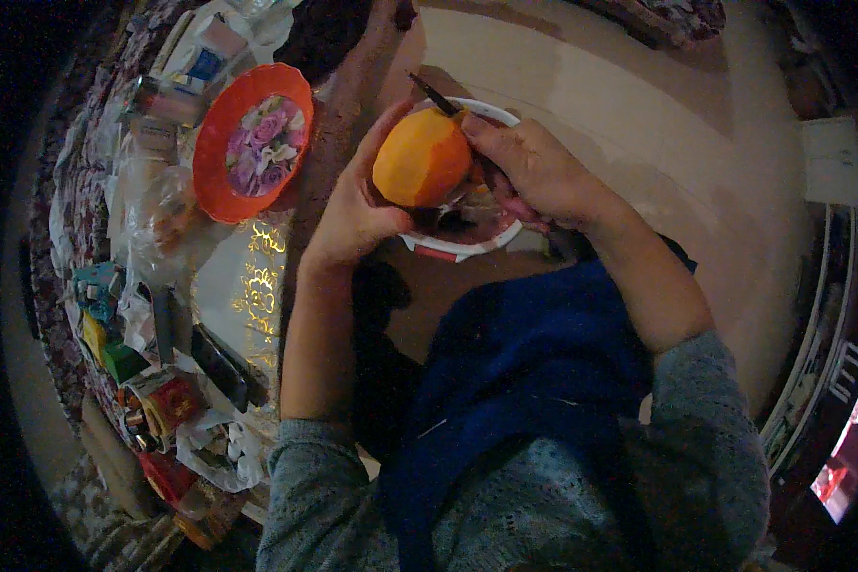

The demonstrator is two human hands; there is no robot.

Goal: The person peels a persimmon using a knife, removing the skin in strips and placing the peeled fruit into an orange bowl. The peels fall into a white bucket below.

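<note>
An orange-coloured round fruit [420, 159], its skin partly peeled as far as I can tell, rests in my left hand [361, 193], with the thumb below it and the fingers behind. My right hand [543, 171] grips a small knife [435, 94]; the dark blade points up and left, over the top of the fruit, and the handle is mostly hidden by my fingers. Right under both hands is a white-rimmed basin [472, 247] with a reddish inside. What lies in the basin is too dark to name.
To the left, a table [232, 268] with gold trim holds a red scalloped tray [211, 161] with a rose print, a smartphone [219, 367], plastic bags [159, 207] and small boxes. A dark blue cloth [536, 343] covers my lap.
</note>
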